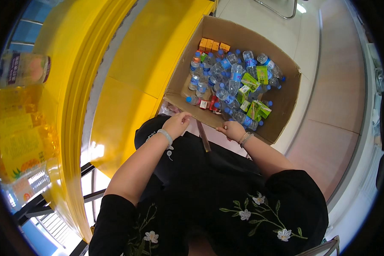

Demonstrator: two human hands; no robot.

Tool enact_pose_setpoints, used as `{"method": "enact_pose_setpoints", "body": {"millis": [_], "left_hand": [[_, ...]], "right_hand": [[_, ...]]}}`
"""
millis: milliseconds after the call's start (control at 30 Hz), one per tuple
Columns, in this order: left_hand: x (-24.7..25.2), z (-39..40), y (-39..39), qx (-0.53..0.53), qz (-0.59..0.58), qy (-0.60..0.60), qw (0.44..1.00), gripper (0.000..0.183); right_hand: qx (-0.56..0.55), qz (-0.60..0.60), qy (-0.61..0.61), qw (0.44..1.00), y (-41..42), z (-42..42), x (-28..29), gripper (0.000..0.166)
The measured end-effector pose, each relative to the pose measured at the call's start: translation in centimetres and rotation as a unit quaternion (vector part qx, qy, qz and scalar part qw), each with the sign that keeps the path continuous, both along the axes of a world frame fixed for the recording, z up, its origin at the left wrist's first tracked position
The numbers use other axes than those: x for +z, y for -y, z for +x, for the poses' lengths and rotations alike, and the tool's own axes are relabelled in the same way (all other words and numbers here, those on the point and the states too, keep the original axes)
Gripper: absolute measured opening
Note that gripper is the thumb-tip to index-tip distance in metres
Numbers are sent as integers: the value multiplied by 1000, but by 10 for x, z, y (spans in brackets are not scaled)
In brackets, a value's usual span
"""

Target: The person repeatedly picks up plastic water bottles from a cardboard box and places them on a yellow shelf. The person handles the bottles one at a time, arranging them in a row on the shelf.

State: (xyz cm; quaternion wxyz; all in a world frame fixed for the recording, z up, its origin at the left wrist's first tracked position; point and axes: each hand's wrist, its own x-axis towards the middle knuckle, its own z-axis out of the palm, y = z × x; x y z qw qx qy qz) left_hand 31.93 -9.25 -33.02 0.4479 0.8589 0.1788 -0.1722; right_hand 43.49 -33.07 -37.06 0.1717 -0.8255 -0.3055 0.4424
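A large open cardboard box (283, 105) stands on the floor before me. Inside lie many clear plastic water bottles (235, 78) with blue caps, jumbled at various angles. Among them are green drink cartons (250, 82), and several orange cartons (208, 45) stand against the far left wall. A few red cartons (213, 103) lie near the front. My left hand (177, 124) has its fingers curled at the box's near rim, seemingly pinching it. Farther right along that rim, my right hand (233, 130) grips the cardboard, thumb on the edge.
A yellow panelled counter (128, 76) runs along the left of the box. On its top are large bottles of orange drink (22, 150) and a jar (25, 69). A metal tube frame (286, 14) stands beyond the box. A brown strip (204, 137) hangs below the near rim.
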Motion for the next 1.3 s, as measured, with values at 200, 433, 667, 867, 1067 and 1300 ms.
{"method": "enact_pose_setpoints", "body": {"millis": [200, 433, 667, 867, 1067, 1300], "left_hand": [[-25, 24, 0, -27, 20, -21, 999, 23], [-66, 52, 7, -75, 29, -70, 994, 24], [-109, 70, 16, -82, 46, -111, 989, 26], [-144, 81, 18, -81, 49, -130, 987, 30], [-148, 105, 26, -90, 44, -163, 982, 42], [-163, 113, 28, -79, 13, -173, 982, 48]], "right_hand": [[-47, -62, -48, 996, 7, 8, -19, 48], [-96, -98, -16, 990, 43, 11, -94, 39], [-119, -146, -32, 982, 59, 23, -149, 34], [-316, -85, -34, 944, 40, 49, -189, 26], [-366, -62, 156, 916, 20, 80, -232, 39], [-400, -69, 64, 911, -4, 104, -230, 45]]}}
